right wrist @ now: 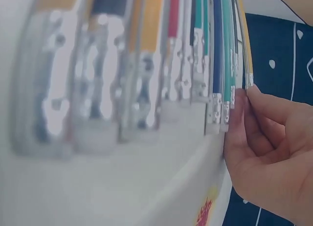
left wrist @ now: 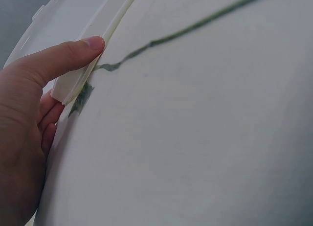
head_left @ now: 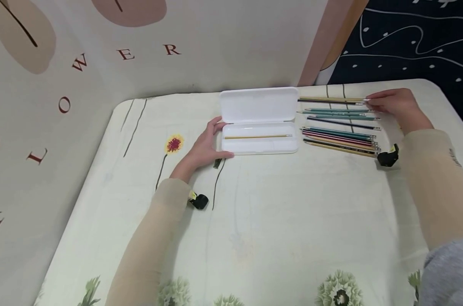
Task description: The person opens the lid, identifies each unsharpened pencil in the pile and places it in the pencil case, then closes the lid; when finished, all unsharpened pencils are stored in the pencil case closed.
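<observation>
A white pencil case (head_left: 259, 149) lies unfolded on the cloth, its lid (head_left: 259, 105) tipped back toward the wall. One yellow pencil (head_left: 258, 137) rests lengthwise inside. My left hand (head_left: 203, 148) grips the case's left end, thumb (left wrist: 73, 56) on the front edge, other fingers round the side and partly hidden. Far to the right, my right hand (head_left: 397, 106) pinches another yellow pencil (head_left: 330, 98) by its eraser end, between thumb and fingertips. In the right wrist view, that pencil (right wrist: 246, 45) is at the far side of the row.
Several pencils (head_left: 338, 134) in teal, dark, red and yellow lie in a loose row right of the case, eraser ends rightward. A patterned cloth (head_left: 254, 212) covers the table. A printed wall (head_left: 231, 51) rises behind it, with dark fabric (head_left: 407, 46) at the back right.
</observation>
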A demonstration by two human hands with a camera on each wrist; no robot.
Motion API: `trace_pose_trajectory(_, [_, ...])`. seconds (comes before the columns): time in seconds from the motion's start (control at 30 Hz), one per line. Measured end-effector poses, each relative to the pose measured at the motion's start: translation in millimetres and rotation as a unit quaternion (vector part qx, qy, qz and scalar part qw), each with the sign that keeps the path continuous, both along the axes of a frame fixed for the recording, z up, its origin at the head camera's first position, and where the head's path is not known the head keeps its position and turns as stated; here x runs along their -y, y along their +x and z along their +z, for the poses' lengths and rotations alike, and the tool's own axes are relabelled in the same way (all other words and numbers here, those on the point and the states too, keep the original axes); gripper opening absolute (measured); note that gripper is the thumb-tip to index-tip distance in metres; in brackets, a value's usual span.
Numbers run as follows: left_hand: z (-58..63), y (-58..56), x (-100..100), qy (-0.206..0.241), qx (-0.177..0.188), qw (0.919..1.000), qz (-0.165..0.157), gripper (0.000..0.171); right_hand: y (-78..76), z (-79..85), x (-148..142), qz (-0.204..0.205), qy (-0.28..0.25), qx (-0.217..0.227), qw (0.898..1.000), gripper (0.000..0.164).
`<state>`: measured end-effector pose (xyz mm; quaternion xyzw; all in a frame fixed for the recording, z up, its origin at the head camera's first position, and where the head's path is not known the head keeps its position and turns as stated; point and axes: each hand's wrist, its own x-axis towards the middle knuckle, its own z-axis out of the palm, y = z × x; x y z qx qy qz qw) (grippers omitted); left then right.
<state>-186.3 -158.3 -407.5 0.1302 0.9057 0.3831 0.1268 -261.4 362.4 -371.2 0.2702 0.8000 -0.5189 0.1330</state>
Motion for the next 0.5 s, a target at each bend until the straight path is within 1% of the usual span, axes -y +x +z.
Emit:
trace_pose_trajectory(0.1, [-0.1, -0.1, -1, -0.001, 0.0, 1.0, 0.003, 0.115, 6.5, 5.7, 1, -0.024, -0.062, -0.008, 0.998, 0.025])
trace_pose_trajectory(0.17, [-0.4, -0.3, -1, 0.0, 0.0, 1.0, 0.005, 0.115, 9.9, 8.4, 1, -0.045, -0.106, -0.016, 0.993, 0.021])
trace_pose_trajectory(0.23, [-0.9, -0.5, 0, 0.002, 0.0, 1.0, 0.005, 0.115, 12.3, 10.6, 1, -0.062, -0.135, -0.024, 0.989, 0.016])
trace_pose_trajectory(0.3, [-1.0, -0.8, 0, 0.003, 0.0, 1.0, 0.005, 0.115, 13.8, 12.2, 1, -0.072, -0.152, -0.034, 0.985, 0.012])
trace_pose_trajectory(0.4, [-1.0, -0.7, 0, 0.004, -0.002, 1.0, 0.004, 0.115, 14.6, 14.3, -1, -0.082, -0.157, -0.042, 0.983, 0.012])
trace_pose_trajectory(0.5, [-0.5, -0.6, 0, 0.004, -0.003, 1.0, 0.002, 0.116, 16.6, 16.7, -2, -0.098, -0.175, -0.051, 0.978, 0.013])
